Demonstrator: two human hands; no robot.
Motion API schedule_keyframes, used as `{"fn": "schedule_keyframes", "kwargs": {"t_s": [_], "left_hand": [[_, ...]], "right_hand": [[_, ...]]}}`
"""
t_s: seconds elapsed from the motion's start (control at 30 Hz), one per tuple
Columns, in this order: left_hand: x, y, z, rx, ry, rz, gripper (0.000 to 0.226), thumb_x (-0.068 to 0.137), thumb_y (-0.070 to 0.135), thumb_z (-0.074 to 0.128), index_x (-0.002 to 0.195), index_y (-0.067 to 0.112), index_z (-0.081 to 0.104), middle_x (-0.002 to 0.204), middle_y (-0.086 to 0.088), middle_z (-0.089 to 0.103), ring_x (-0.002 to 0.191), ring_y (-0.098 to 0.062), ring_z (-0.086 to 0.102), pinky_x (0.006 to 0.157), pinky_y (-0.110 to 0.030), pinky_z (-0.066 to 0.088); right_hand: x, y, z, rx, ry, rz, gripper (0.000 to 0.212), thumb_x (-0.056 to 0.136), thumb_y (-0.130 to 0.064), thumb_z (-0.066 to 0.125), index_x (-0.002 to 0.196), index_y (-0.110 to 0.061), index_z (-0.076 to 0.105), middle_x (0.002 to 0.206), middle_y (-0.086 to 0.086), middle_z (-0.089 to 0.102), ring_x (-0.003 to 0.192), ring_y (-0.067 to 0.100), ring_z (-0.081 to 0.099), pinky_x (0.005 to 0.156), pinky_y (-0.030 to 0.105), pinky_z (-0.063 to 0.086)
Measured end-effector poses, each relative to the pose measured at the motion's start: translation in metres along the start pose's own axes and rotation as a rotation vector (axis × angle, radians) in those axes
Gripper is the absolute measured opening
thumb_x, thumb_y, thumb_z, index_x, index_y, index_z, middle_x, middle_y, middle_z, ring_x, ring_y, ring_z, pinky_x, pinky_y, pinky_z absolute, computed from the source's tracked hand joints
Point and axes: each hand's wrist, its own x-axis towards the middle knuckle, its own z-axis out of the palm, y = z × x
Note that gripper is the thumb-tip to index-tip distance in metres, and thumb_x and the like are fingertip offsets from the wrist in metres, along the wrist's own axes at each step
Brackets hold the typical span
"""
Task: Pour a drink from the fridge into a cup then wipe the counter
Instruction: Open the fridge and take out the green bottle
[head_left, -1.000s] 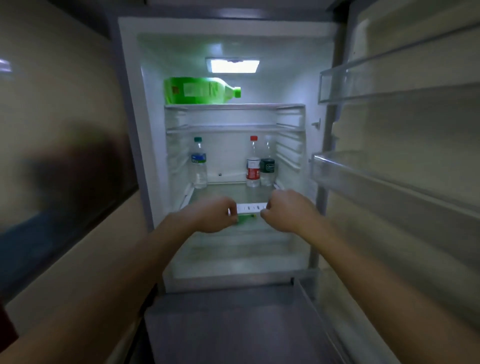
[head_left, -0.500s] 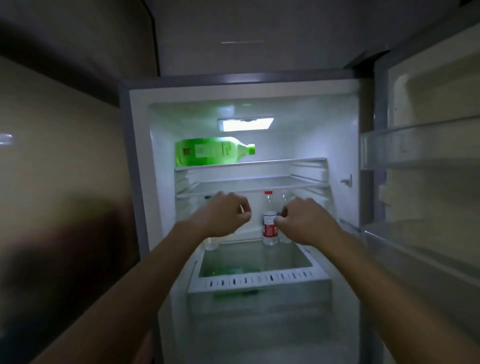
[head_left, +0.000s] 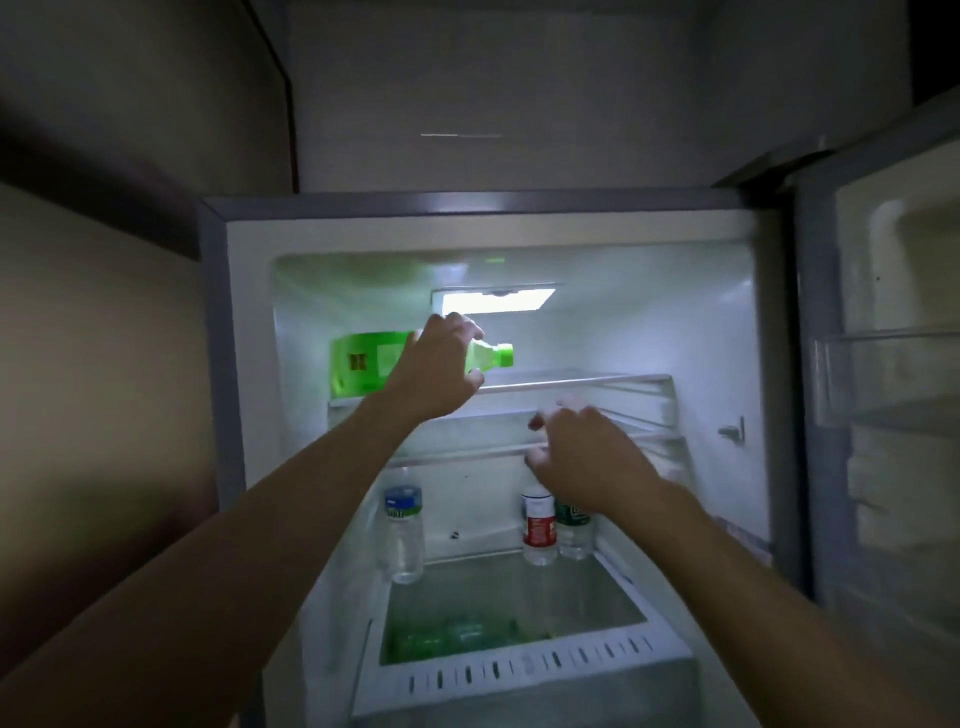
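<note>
Head cam: fridge (head_left: 249, 364) wide open, big green bottle (head_left: 363, 364) lying sideways on the top shelf (head_left: 571, 382) — left hand (head_left: 436, 371) wrapped round its neck end. Right hand (head_left: 582, 457) hangs loose and half-curled by the second shelf, holding nothing.

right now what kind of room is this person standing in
Most likely a home kitchen, though only a corner shows. The person faces an open fridge, with a green bottle lying on the top shelf under the left hand, small water bottles lower down, and door racks at right.
</note>
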Motion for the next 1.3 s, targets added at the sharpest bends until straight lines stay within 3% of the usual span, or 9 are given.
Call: {"fn": "schedule_keyframes", "kwargs": {"t_s": [0.17,0.33,0.43,0.53,0.7,0.87,1.0,1.17,1.3], "left_hand": [[0.032,0.002,0.013,0.161,-0.25,-0.036,0.057,0.089,0.03,0.058,0.141,0.017,0.04,0.147,-0.002,0.04,0.142,-0.021,0.023,0.114,-0.062,0.012],[0.046,0.007,0.019,0.34,-0.355,-0.063,0.047,0.089,0.024,0.056,0.135,0.021,0.047,0.132,-0.006,0.046,0.127,-0.028,0.043,0.104,-0.07,0.022],[0.044,0.01,0.021,0.417,-0.314,-0.051,0.044,0.088,0.024,0.059,0.13,0.02,0.051,0.134,-0.009,0.043,0.129,-0.035,0.041,0.099,-0.066,0.031],[0.041,0.007,0.021,0.44,-0.212,-0.025,0.044,0.081,0.025,0.062,0.125,0.021,0.055,0.124,-0.008,0.046,0.124,-0.035,0.042,0.092,-0.055,0.037],[0.03,0.004,0.015,0.302,-0.065,0.009,0.052,0.075,0.032,0.068,0.126,0.03,0.06,0.112,-0.003,0.053,0.109,-0.029,0.049,0.089,-0.042,0.038],[0.011,0.01,-0.006,0.129,0.027,0.064,0.056,0.072,0.033,0.074,0.126,0.031,0.061,0.119,0.002,0.056,0.111,-0.023,0.049,0.095,-0.043,0.038],[-0.004,0.011,-0.017,0.086,0.094,0.107,0.052,0.07,0.031,0.075,0.12,0.025,0.062,0.122,0.002,0.055,0.111,-0.023,0.05,0.091,-0.039,0.036],[-0.011,0.004,-0.01,0.187,0.136,0.219,0.057,0.069,0.032,0.075,0.122,0.023,0.058,0.127,-0.005,0.049,0.113,-0.027,0.048,0.091,-0.043,0.035],[-0.013,-0.004,-0.01,0.357,0.14,0.222,0.078,0.064,0.033,0.081,0.133,0.024,0.046,0.13,-0.011,0.045,0.11,-0.032,0.049,0.089,-0.05,0.041]], "right_hand": [[0.011,0.007,0.023,-0.149,-0.128,-0.029,0.043,0.092,-0.028,0.051,0.132,-0.012,0.05,0.129,0.009,0.049,0.121,0.027,0.047,0.101,0.041,0.043],[0.009,0.019,0.043,-0.278,-0.13,-0.063,0.045,0.09,-0.027,0.05,0.133,-0.016,0.046,0.127,0.006,0.049,0.12,0.025,0.042,0.104,0.038,0.035],[0.006,0.025,0.052,-0.262,-0.049,-0.089,0.046,0.088,-0.02,0.051,0.133,-0.017,0.047,0.125,0.004,0.05,0.117,0.024,0.043,0.103,0.037,0.035],[0.008,0.031,0.055,-0.257,-0.007,-0.111,0.049,0.085,-0.016,0.054,0.134,-0.018,0.047,0.124,0.004,0.05,0.115,0.024,0.044,0.102,0.036,0.038],[0.013,0.034,0.066,-0.281,0.067,-0.112,0.047,0.078,-0.01,0.053,0.124,-0.016,0.051,0.116,0.006,0.051,0.108,0.027,0.045,0.096,0.036,0.04],[0.009,0.033,0.089,-0.352,0.155,-0.079,0.057,0.065,-0.014,0.068,0.12,-0.011,0.051,0.111,0.012,0.05,0.102,0.031,0.046,0.095,0.041,0.042],[0.008,0.03,0.104,-0.387,0.187,-0.047,0.071,0.057,-0.017,0.074,0.123,-0.005,0.05,0.112,0.017,0.051,0.104,0.036,0.047,0.099,0.047,0.039],[0.009,0.037,0.102,-0.406,0.19,-0.08,0.078,0.054,-0.019,0.077,0.125,-0.004,0.049,0.114,0.016,0.051,0.105,0.035,0.046,0.1,0.046,0.038],[0.007,0.039,0.095,-0.432,0.113,-0.113,0.079,0.068,-0.025,0.071,0.137,-0.007,0.038,0.125,0.014,0.042,0.115,0.034,0.04,0.108,0.044,0.031]]}}
